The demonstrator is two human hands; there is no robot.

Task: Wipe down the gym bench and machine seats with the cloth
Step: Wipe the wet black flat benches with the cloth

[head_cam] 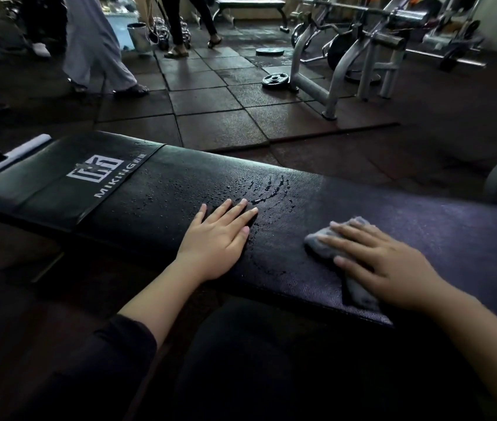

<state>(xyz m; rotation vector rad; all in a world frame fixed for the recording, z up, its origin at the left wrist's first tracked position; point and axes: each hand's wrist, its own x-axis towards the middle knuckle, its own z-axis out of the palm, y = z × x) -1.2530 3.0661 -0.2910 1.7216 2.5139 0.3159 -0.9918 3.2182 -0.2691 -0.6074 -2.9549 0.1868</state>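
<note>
The black padded gym bench [180, 189] runs across the view from the logo end at left to the darker, matte-looking stretch at right, and water droplets [259, 189] bead over its middle. The left hand [219, 235] lies flat on the pad with fingers straight, holding nothing, fingertips at the edge of the wet patch. The right hand [384, 265] presses flat with spread fingers on the grey cloth [326, 241], which lies bunched on the bench just right of the droplets. The step in hand looks like wiping the wet middle: it would go best with the cloth spread wider under the palm, drawn in overlapping passes toward the logo end, and the left hand lifted clear of the path.
</note>
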